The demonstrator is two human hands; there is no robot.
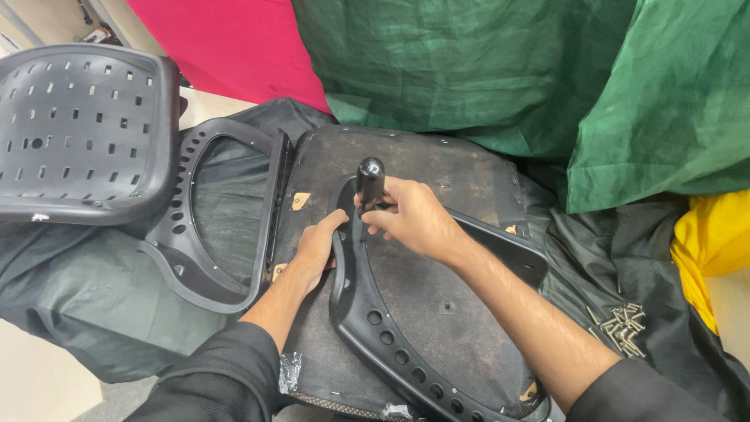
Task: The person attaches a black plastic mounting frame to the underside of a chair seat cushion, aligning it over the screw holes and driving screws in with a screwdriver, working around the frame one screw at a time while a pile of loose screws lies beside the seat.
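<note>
Two hands of ours meet on a black plastic frame [367, 312] with a row of round holes, which lies flat on the dark underside of a seat board [437, 297] in the middle of the view. Our right hand [414, 219] is closed around the shaft of a black-handled screwdriver [369, 181], holding it upright with its tip hidden at the top end of the frame. Our left hand [316, 246] curls over the frame's left edge just beside the tool, fingers wrapped under it and thumb on top, pressing it to the board.

Just left of the board lies a second black frame [226, 215], its opening filled with dark mesh. Further left, a perforated grey-black seat shell [82, 129] rests tilted. A small heap of silver screws [621, 324] sits on black cloth [625, 266] to the right, near our right forearm. Behind the board we see crumpled green cloth [508, 70], a pink cloth [234, 43] and, at the right edge, a yellow one [715, 242].
</note>
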